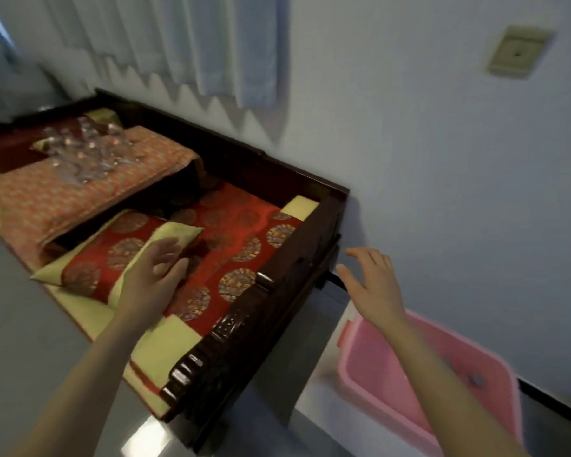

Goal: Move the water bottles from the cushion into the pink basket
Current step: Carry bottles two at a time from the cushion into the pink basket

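A dark carved wooden bench stands against the wall, covered by a red and yellow seat cushion. A smaller red pillow lies on it, beside an orange-covered low stand carrying clear water bottles.

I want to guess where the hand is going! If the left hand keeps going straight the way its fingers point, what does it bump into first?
Probably the red patterned cushion on the bench. The left hand hovers open over it, fingers pointing up-right along the seat. Depth is hard to judge.
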`<state>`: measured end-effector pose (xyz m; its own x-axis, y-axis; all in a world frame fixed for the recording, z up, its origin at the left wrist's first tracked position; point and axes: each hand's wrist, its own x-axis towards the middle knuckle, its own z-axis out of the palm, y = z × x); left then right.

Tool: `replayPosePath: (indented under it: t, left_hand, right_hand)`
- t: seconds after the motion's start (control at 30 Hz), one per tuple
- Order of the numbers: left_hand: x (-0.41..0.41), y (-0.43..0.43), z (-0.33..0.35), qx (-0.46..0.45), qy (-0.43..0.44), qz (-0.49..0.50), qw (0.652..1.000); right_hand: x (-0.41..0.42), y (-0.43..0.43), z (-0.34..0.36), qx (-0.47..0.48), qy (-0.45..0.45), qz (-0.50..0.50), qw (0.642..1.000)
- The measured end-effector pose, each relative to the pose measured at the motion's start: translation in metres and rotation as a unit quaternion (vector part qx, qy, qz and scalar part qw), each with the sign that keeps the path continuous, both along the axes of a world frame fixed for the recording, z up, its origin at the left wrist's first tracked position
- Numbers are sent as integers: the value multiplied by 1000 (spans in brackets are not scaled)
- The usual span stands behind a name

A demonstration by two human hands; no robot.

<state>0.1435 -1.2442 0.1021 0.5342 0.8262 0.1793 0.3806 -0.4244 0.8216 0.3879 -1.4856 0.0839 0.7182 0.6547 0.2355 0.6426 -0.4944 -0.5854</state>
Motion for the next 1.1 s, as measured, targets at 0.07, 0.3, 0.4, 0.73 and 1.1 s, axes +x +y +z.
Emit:
replayPosePath:
  t: [0.07, 0.3, 0.4, 0.73, 1.1]
  left_hand:
    - [-69, 30, 3, 21, 19, 33, 999]
    - [-249, 112, 6, 129, 187, 84, 970]
    - [-298, 141, 9, 95, 157, 111, 977]
    - [-397, 256, -22, 19, 129, 160, 978]
    - [-448, 496, -7, 30, 122, 174, 977]
  right_hand:
    - [-40, 46, 2, -8, -22, 37, 999]
    - [-184, 183, 4, -20, -60, 158, 985]
    - [-238, 235, 1, -11, -30, 193, 981]
    - [-333, 398, -14, -63, 27, 279, 958]
    - [-376, 644, -18, -61, 47, 252, 965]
